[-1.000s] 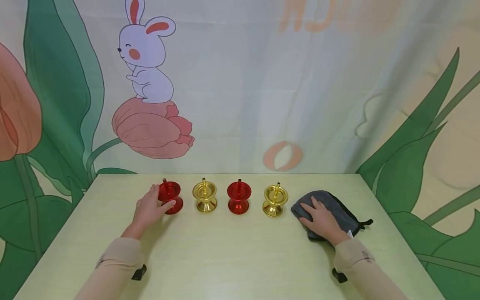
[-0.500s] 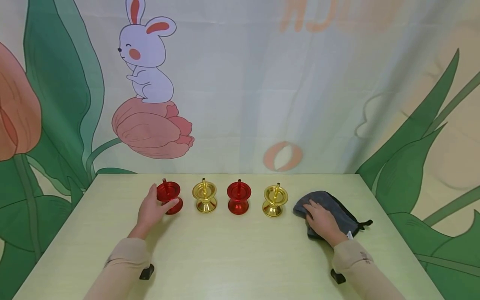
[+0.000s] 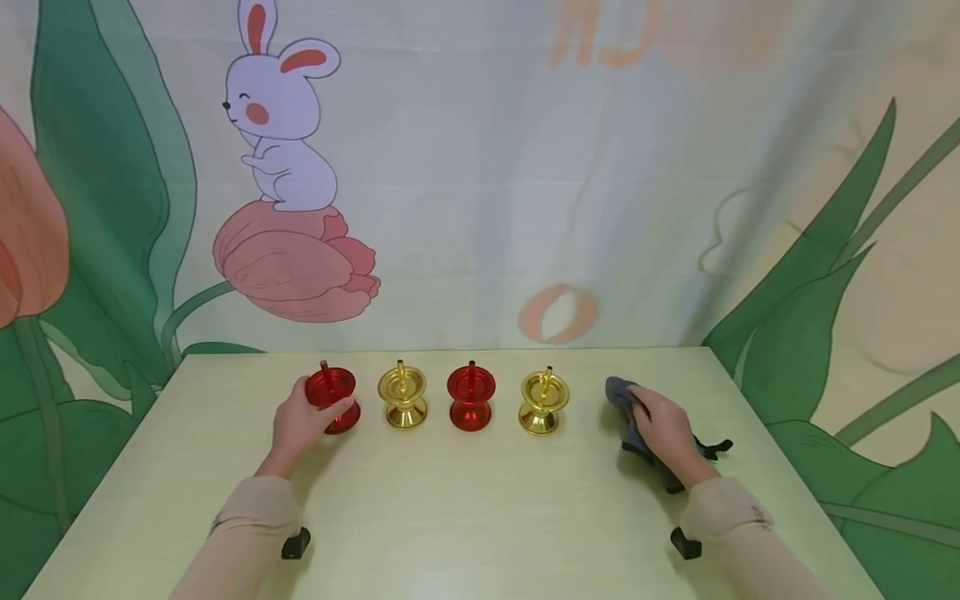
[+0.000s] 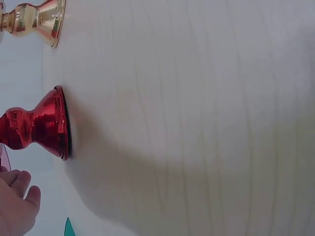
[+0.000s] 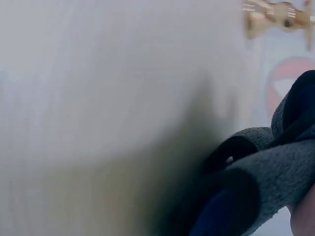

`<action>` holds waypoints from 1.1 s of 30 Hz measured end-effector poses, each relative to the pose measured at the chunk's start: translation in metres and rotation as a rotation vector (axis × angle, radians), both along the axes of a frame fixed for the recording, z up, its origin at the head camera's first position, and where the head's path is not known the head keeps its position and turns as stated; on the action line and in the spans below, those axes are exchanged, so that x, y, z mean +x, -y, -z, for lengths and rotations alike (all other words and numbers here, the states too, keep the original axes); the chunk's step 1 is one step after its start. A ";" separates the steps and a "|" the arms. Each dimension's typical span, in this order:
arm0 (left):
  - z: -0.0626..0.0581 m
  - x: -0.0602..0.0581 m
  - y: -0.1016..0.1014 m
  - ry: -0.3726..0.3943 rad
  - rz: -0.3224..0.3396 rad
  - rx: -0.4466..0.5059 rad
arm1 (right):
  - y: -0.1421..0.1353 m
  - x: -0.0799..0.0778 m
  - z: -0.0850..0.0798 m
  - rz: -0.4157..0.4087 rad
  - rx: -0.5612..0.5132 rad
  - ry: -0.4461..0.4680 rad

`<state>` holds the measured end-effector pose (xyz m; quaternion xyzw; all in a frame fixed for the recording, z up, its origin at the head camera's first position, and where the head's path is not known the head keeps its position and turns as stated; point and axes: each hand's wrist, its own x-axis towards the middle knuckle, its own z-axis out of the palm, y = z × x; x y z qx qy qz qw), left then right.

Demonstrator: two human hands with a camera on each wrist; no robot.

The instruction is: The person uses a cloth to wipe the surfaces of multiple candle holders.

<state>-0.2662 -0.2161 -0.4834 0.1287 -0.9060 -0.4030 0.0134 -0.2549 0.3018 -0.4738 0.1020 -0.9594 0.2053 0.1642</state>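
In the head view my left hand [image 3: 296,425] grips the leftmost red candle holder [image 3: 330,385] around its upper dish, thumb across the front. The left wrist view shows that red candle holder [image 4: 47,123] with its base on the table and my fingertips [image 4: 22,184] beside its upper part. My right hand [image 3: 666,429] holds a bunched dark grey cloth [image 3: 621,392] with black edging and a loop. Folds of the grey cloth [image 5: 280,167] fill the lower right of the right wrist view, where most of the hand is out of frame.
To the right of the gripped holder stand a gold candle holder [image 3: 402,390], a red one [image 3: 471,392] and another gold one [image 3: 543,396], in a row near the back edge of the pale table [image 3: 480,517]. Behind hangs a printed curtain [image 3: 450,167].
My right hand has gone from lying flat on the spread cloth to gathering it up and lifting it. The left hand has closed in on the red holder. The head view has shifted slightly.
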 end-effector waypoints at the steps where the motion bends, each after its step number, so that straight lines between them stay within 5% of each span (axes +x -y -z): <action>1: -0.001 0.000 -0.001 -0.001 -0.007 -0.001 | -0.001 0.001 -0.006 0.002 -0.029 -0.012; 10: -0.009 0.006 0.000 0.002 -0.028 -0.002 | -0.004 0.012 -0.054 0.005 -0.231 -0.118; 17: -0.031 0.023 -0.005 -0.080 0.014 -0.022 | 0.008 0.028 -0.087 0.014 -0.313 -0.119; 24: -0.056 0.045 -0.018 -0.143 0.106 0.010 | 0.035 0.043 -0.111 -0.088 -0.482 -0.138; 33: -0.077 0.065 -0.051 -0.157 0.244 0.037 | 0.072 0.053 -0.126 -0.282 -0.762 -0.049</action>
